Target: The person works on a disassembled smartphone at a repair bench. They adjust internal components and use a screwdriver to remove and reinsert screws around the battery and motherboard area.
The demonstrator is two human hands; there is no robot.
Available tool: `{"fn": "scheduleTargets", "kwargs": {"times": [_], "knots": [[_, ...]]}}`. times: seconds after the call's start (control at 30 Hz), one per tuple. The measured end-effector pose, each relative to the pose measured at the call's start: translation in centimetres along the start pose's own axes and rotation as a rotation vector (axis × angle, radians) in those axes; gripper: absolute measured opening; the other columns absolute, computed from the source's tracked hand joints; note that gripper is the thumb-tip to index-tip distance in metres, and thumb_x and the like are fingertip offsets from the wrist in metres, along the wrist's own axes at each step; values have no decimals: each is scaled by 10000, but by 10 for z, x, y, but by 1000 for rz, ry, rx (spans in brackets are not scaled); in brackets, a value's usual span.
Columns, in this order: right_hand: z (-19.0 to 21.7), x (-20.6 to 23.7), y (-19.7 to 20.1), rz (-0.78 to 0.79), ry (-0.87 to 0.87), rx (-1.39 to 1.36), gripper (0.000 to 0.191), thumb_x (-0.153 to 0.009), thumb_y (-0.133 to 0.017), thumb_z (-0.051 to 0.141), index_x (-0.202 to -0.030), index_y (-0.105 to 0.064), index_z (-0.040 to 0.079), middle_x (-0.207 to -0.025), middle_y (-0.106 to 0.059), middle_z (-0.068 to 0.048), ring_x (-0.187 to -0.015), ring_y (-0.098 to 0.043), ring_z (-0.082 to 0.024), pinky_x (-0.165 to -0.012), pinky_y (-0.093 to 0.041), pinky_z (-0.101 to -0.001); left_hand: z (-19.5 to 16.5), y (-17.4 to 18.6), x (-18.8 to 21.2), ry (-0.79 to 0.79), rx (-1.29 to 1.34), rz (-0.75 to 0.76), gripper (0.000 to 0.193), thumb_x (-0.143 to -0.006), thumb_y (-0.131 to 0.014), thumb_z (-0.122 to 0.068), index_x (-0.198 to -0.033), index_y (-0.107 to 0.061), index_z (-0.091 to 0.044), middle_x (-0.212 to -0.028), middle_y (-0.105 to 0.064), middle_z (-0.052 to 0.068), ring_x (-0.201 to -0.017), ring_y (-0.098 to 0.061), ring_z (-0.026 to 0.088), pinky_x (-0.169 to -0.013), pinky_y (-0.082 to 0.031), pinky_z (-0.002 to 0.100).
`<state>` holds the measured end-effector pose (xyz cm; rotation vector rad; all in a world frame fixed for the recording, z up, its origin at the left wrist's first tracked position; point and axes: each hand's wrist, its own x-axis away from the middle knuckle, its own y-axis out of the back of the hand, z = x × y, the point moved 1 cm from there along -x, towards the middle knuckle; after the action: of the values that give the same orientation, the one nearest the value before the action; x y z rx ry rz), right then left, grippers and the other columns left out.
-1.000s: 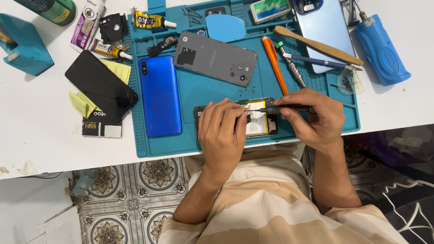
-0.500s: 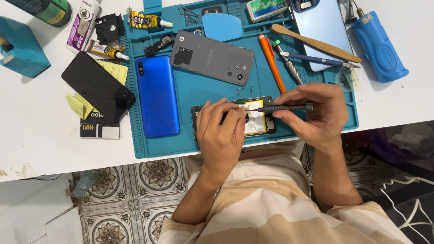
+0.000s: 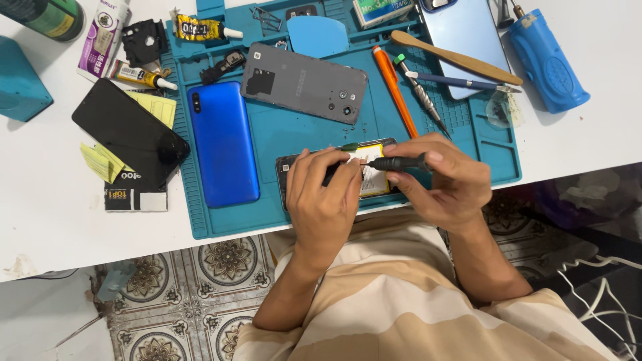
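An opened phone (image 3: 372, 179) with a yellow-and-white battery showing lies near the front edge of the teal work mat (image 3: 294, 134). My left hand (image 3: 326, 200) rests on the phone's left half and steadies it, fingers curled over it. My right hand (image 3: 443, 179) grips a black screwdriver (image 3: 396, 162) held nearly flat, its tip pointing left onto the phone by my left fingertips. Most of the phone is hidden under both hands.
On the mat lie a blue phone back cover (image 3: 223, 144), a grey back cover (image 3: 304, 83), an orange pen-like tool (image 3: 394, 90), a screwdriver (image 3: 421, 97) and a blue pick (image 3: 317, 35). A black screen panel (image 3: 130, 132), glue tubes (image 3: 140, 75), a light blue phone (image 3: 465, 40) and a blue device (image 3: 547, 59) lie around.
The view has shifted slightly. My hands stay on the opened phone, with the screwdriver tip moved a little left over the battery area.
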<state>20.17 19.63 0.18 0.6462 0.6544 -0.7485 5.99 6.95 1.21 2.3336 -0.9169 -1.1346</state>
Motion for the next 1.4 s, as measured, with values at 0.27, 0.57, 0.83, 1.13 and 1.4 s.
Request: {"fn": "scheduleTargets", "kwargs": {"times": [0.27, 0.57, 0.83, 1.13, 1.4], "knots": [[5, 1, 0, 31, -27, -73, 646, -939, -691, -130, -1438, -376, 132, -1129, -659, -291, -1037, -742, -365, -852, -664, -430, -2, 0, -3, -46, 24, 31, 190, -828, -849, -75, -967, -724, -105, -1041, -688, 12, -1051, -684, 246, -953, -519, 431], [-5, 11, 27, -149, 30, 4, 691, -856, -736, -157, -1422, -433, 99, -1009, -634, -266, -831, -709, -293, -683, -645, -368, -9, 8, -13, -102, -39, 270, 867, -716, -838, -613, -1333, -606, -48, -1315, -572, 149, -1306, -498, 371, -1165, -303, 588], [-10, 16, 25, -129, 60, 50, 697, -812, -748, -164, -1393, -439, 66, -951, -641, -240, -813, -703, -285, -610, -587, -310, -5, 18, -16, -63, -42, 356, 709, -797, -823, -503, -1352, -650, -98, -1371, -590, 89, -1273, -512, 334, -1161, -305, 559], [-6, 10, 19, -127, 27, 77, 674, -900, -735, -170, -1435, -426, 101, -1045, -644, -259, -913, -724, -321, -718, -640, -352, -4, 17, -15, 6, -145, 269, 634, -822, -824, -497, -1281, -694, -80, -1338, -616, 65, -1174, -524, 308, -1042, -383, 507], [-1, 2, 18, -53, -6, 101, 650, -918, -748, -134, -1442, -457, 118, -1099, -686, -268, -985, -743, -333, -787, -647, -377, -3, 13, -10, -25, -193, 190, 636, -826, -834, -488, -1286, -693, -73, -1343, -609, 63, -1162, -548, 305, -1026, -408, 492]]}}
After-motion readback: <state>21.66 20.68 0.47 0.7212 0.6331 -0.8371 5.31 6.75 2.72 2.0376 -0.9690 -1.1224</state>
